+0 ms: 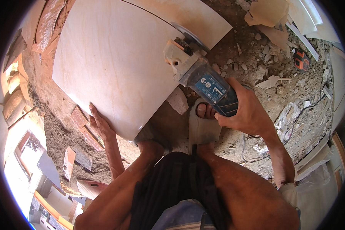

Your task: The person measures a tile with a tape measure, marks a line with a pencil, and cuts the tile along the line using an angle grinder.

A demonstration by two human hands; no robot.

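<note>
My right hand (pixel 246 109) is wrapped round the body of a dark blue and grey angle grinder (pixel 207 82). The grinder's disc (pixel 190 36) stands on edge at a dark straight line across a large cream marbled tile (pixel 115 57). Whether the disc is spinning cannot be told. My left hand (pixel 100 123) grips the tile's near left edge, and some of its fingers are hidden. The tile's near corner lies by my left foot. My right foot (pixel 206 119), in a grey sandal, is just below the grinder.
An orange and black tape measure (pixel 301 60) lies on the rubble at the right. A dark cable (pixel 253 160) runs over the ground near my right forearm. Broken tile pieces (pixel 270 13) lie at the far right, and a stone chunk (pixel 177 100) sits by the sandal.
</note>
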